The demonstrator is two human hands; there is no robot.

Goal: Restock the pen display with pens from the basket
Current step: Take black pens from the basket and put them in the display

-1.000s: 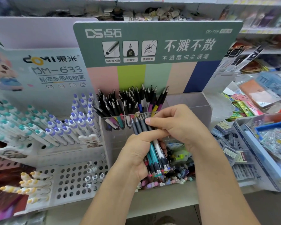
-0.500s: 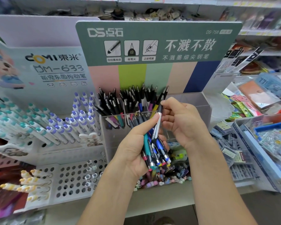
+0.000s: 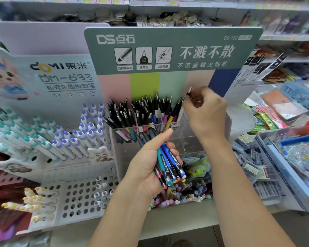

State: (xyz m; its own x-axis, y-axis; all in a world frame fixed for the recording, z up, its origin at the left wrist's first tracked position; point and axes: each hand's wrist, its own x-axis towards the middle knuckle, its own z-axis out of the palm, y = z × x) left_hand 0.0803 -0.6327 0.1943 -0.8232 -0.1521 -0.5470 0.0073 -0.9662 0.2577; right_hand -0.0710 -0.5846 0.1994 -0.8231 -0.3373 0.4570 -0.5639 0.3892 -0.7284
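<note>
1. Clear pen display [image 3: 227,120] under green sign [image 3: 171,49]: dark pens [image 3: 141,113] upright in its rear-left part.
2. Left hand [image 3: 148,166] curled round a bundle of pens [image 3: 169,163], in front of the display.
3. Right hand [image 3: 205,111] raised above the display's rear row, pinching 1 pen [image 3: 189,91].
</note>
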